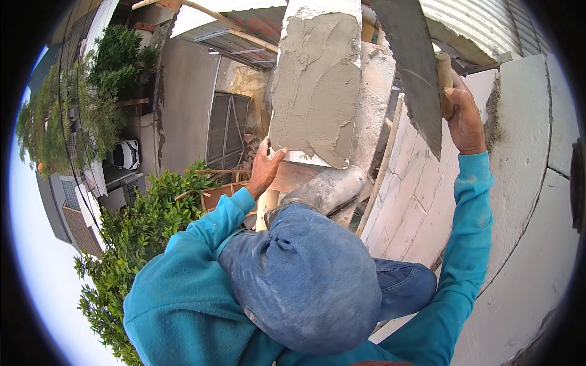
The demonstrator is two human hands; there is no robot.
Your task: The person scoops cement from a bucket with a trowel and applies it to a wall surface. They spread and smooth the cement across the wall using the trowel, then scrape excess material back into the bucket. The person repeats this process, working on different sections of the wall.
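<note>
A long white block [320,7] lies ahead of me, its upper face covered with wet grey mortar [314,85]. My left hand [264,166] grips its near left corner, thumb on the mortar's edge and fingers at the side. To the right, my right hand [465,116] is closed round the wooden handle [446,85] of a plastering trowel [415,67]. The trowel's long dark steel blade is raised beside the block, apart from the mortar. Its far end runs out of the picture.
My dusty boot [332,190] rests just below the block on a narrow plank [377,85]. A pale block wall [519,165] rises on the right. Leafy branches [152,222] and bamboo poles [232,24] are at the left, with a drop to a paved yard [186,97].
</note>
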